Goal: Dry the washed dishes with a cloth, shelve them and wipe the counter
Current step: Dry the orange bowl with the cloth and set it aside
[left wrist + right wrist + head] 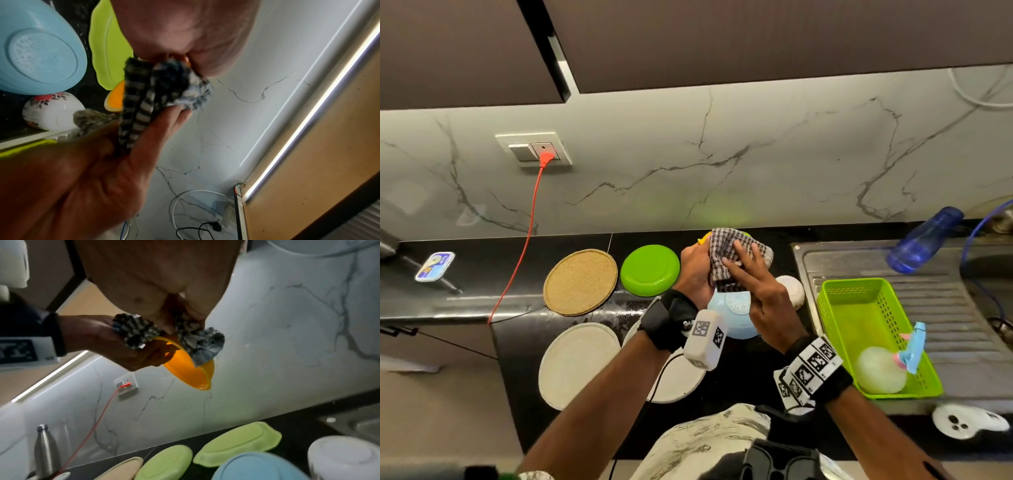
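My left hand (695, 265) grips a small orange bowl (191, 373) by its rim, lifted above the black counter (722, 387); in the head view only a sliver of the bowl (703, 238) shows. A black-and-white checked cloth (729, 255) is draped over the bowl. My right hand (748, 270) lies on the cloth with fingers spread, and in the right wrist view its thumb pinches the cloth (197, 344) against the bowl's inside. The bunched cloth (156, 95) sits between both hands.
On the counter lie an upturned blue bowl (736, 317), a white bowl (792, 291), a green plate (650, 270), a cork mat (580, 281) and two white plates (578, 363). A green basket (835, 308) stands on the sink drainboard (945, 308), and a blue bottle (924, 240) lies behind it.
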